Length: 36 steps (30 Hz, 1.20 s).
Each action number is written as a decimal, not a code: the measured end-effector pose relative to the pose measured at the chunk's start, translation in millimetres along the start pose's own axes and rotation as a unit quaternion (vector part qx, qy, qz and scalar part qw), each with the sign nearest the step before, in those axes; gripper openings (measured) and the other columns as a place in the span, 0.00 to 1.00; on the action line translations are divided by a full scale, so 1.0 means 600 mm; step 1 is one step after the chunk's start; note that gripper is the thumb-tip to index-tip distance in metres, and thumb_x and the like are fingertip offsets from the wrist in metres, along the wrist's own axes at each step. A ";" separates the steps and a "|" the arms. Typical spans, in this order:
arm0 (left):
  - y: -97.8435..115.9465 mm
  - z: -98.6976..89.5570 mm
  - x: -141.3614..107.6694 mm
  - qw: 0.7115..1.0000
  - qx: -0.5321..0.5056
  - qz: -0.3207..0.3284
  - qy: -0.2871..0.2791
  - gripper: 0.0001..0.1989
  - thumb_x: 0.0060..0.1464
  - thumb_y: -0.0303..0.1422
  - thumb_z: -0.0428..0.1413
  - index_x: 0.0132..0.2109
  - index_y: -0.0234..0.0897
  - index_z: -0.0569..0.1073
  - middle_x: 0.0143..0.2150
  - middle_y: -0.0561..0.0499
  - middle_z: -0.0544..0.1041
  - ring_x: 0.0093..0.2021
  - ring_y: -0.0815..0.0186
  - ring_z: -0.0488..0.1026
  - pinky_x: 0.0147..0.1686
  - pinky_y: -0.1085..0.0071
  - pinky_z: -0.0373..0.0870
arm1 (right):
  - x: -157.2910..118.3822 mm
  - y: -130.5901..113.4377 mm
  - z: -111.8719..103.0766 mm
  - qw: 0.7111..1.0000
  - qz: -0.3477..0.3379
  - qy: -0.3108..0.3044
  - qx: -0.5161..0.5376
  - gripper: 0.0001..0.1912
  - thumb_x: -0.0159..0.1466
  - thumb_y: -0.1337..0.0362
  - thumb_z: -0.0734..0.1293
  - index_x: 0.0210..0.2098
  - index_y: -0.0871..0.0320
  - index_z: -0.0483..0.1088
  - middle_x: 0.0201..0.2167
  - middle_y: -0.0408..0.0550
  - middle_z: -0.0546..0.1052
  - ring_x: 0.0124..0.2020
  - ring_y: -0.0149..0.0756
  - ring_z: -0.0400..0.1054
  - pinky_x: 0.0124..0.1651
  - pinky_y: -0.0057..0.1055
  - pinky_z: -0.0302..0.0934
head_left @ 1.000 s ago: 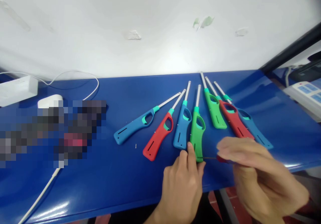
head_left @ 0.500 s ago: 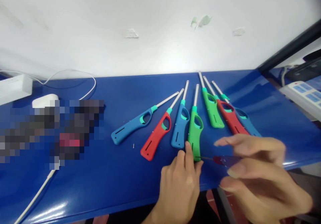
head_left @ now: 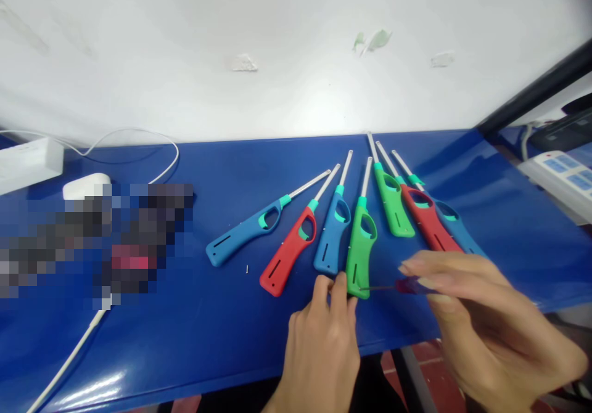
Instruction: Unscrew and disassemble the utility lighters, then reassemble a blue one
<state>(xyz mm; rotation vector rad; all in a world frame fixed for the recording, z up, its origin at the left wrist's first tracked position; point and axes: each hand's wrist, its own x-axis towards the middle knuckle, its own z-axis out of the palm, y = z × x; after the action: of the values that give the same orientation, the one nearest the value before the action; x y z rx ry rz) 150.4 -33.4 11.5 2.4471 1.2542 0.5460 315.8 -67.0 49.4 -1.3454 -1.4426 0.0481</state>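
Your left hand (head_left: 324, 333) slid toward 9 o'clock; its fingers now pinch the green lighter (head_left: 361, 253) end. Your right hand (head_left: 481, 320) fingers still grip the screwdriver (head_left: 398, 286), tip at the lighter.

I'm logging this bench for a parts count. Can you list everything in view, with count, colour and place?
Blue lighters: three; far left, middle, far right under the right hand.
Red lighters: two; left of middle, right group.
Green lighters: two; one at the left hand's fingers, one further back.
Screwdriver: one, red handle, tip at the near green lighter's base.
Table: one, blue.
White cable: one, left side.
White box: one, far left.
Power strip: one, white, far right.
Wall: white, behind.
Left hand: touching the near green lighter's base.
Right hand: holding the screwdriver.
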 end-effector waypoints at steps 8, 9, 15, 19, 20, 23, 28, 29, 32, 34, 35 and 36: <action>-0.030 -0.015 -0.016 0.990 0.131 0.057 0.014 0.16 0.68 0.20 0.43 0.46 0.38 0.74 0.39 0.51 0.77 0.19 0.68 0.74 0.13 0.71 0.68 | -0.003 0.006 0.001 1.000 -0.012 -0.002 0.013 0.19 0.63 0.77 0.69 0.49 0.51 0.79 0.39 0.47 0.82 0.38 0.45 0.77 0.34 0.43 0.72; -0.030 -0.014 -0.017 0.988 0.142 0.055 0.025 0.15 0.68 0.20 0.44 0.46 0.37 0.74 0.39 0.51 0.77 0.19 0.68 0.74 0.13 0.72 0.68 | -0.003 0.007 0.000 1.000 -0.015 -0.004 0.016 0.20 0.63 0.77 0.69 0.49 0.52 0.79 0.39 0.47 0.82 0.38 0.45 0.77 0.34 0.43 0.72; -0.031 -0.011 -0.033 0.985 0.162 0.039 0.050 0.12 0.70 0.22 0.45 0.48 0.36 0.73 0.42 0.49 0.78 0.21 0.74 0.75 0.18 0.80 0.70 | -0.005 0.008 -0.003 0.999 -0.018 -0.014 0.026 0.21 0.63 0.78 0.68 0.51 0.51 0.79 0.41 0.46 0.82 0.40 0.44 0.77 0.36 0.43 0.71; -0.050 -0.016 -0.065 0.982 0.167 0.058 0.068 0.15 0.68 0.21 0.45 0.53 0.35 0.73 0.47 0.44 0.80 0.25 0.72 0.78 0.26 0.79 0.76 | -0.004 0.005 0.000 0.999 -0.008 0.007 0.030 0.21 0.62 0.78 0.69 0.50 0.51 0.79 0.41 0.45 0.82 0.39 0.44 0.77 0.36 0.43 0.72; -0.058 -0.020 -0.075 0.981 0.172 0.061 0.071 0.16 0.68 0.20 0.45 0.54 0.35 0.73 0.47 0.44 0.80 0.26 0.71 0.79 0.28 0.78 0.77 | -0.004 0.004 0.001 0.999 -0.005 0.008 0.032 0.21 0.62 0.78 0.69 0.50 0.50 0.79 0.41 0.45 0.82 0.39 0.44 0.77 0.36 0.43 0.72; -0.092 -0.039 -0.105 0.977 0.203 0.045 0.057 0.18 0.67 0.20 0.46 0.56 0.37 0.73 0.49 0.45 0.81 0.30 0.69 0.81 0.27 0.78 0.77 | -0.003 0.002 0.003 0.999 -0.002 0.003 0.040 0.22 0.62 0.79 0.68 0.51 0.50 0.78 0.40 0.43 0.82 0.39 0.43 0.77 0.36 0.43 0.72; -0.149 -0.084 -0.116 0.962 0.264 -0.027 0.066 0.14 0.71 0.24 0.46 0.55 0.38 0.73 0.48 0.49 0.81 0.24 0.70 0.78 0.19 0.75 0.70 | -0.011 0.008 0.003 0.999 0.000 0.024 0.038 0.19 0.64 0.77 0.68 0.49 0.51 0.79 0.40 0.46 0.82 0.39 0.44 0.77 0.36 0.44 0.71; -0.157 -0.089 -0.105 0.961 0.262 -0.027 0.088 0.12 0.73 0.27 0.47 0.53 0.37 0.74 0.46 0.49 0.81 0.23 0.70 0.77 0.17 0.74 0.68 | -0.011 0.009 0.003 0.999 0.001 0.024 0.033 0.18 0.64 0.77 0.68 0.49 0.51 0.79 0.40 0.46 0.82 0.39 0.44 0.77 0.36 0.44 0.71; -0.170 -0.095 -0.055 0.960 0.248 -0.035 0.123 0.16 0.76 0.34 0.44 0.47 0.36 0.76 0.43 0.49 0.81 0.26 0.68 0.78 0.16 0.71 0.63 | -0.007 0.007 0.002 1.000 -0.007 0.006 0.015 0.22 0.63 0.79 0.68 0.51 0.51 0.78 0.42 0.45 0.82 0.40 0.43 0.77 0.38 0.43 0.72; -0.175 -0.092 -0.020 0.963 0.229 -0.029 0.138 0.16 0.76 0.34 0.45 0.47 0.36 0.77 0.43 0.49 0.81 0.29 0.67 0.79 0.19 0.71 0.62 | -0.001 0.002 0.004 1.000 -0.023 -0.009 0.014 0.25 0.62 0.81 0.68 0.54 0.51 0.76 0.42 0.44 0.81 0.42 0.42 0.76 0.39 0.42 0.72; -0.176 -0.091 -0.007 0.965 0.216 -0.024 0.143 0.14 0.75 0.33 0.47 0.47 0.37 0.77 0.44 0.50 0.81 0.29 0.68 0.79 0.20 0.71 0.63 | 0.002 -0.001 0.006 0.999 -0.031 -0.010 0.016 0.26 0.62 0.80 0.69 0.55 0.51 0.76 0.42 0.44 0.80 0.42 0.42 0.76 0.39 0.42 0.72; -0.177 -0.090 0.002 0.966 0.204 -0.017 0.156 0.12 0.74 0.32 0.49 0.47 0.37 0.78 0.44 0.51 0.81 0.30 0.68 0.79 0.21 0.72 0.63 | 0.004 -0.004 0.007 0.999 -0.036 -0.008 0.017 0.25 0.61 0.79 0.70 0.55 0.51 0.76 0.43 0.45 0.79 0.41 0.41 0.76 0.38 0.41 0.71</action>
<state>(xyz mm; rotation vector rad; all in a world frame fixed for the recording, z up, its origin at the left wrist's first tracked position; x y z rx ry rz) 51.8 33.1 10.1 2.7410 1.6742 0.7507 312.0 -63.6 50.7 -1.2674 -1.4959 0.0360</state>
